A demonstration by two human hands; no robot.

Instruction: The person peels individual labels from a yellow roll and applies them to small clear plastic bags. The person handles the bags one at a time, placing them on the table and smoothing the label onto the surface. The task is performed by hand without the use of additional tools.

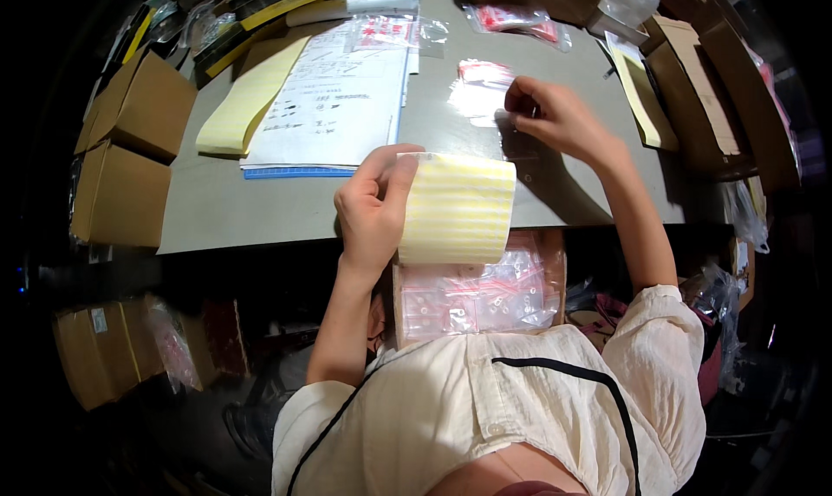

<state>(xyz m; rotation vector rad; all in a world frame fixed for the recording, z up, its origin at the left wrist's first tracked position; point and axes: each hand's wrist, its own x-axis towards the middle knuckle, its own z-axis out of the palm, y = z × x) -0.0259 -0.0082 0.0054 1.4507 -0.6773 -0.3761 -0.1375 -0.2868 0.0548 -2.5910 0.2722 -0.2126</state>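
My left hand (373, 210) grips a curled yellow strip of label sheet (455, 208) at the near edge of the grey table (260, 206). My right hand (555, 115) is farther out on the table, fingertips pinched on a small clear zip bag with a red top (479, 89) lying flat there. Below the label sheet, on my lap, sits a stack of clear bags with small parts (477, 297).
White printed papers on a blue board (334, 97) and a yellow sheet (247, 102) lie at centre left. More red-topped bags (520, 19) lie at the back. Brown cardboard boxes (130, 141) crowd the left side, and open boxes (711, 97) stand at the right.
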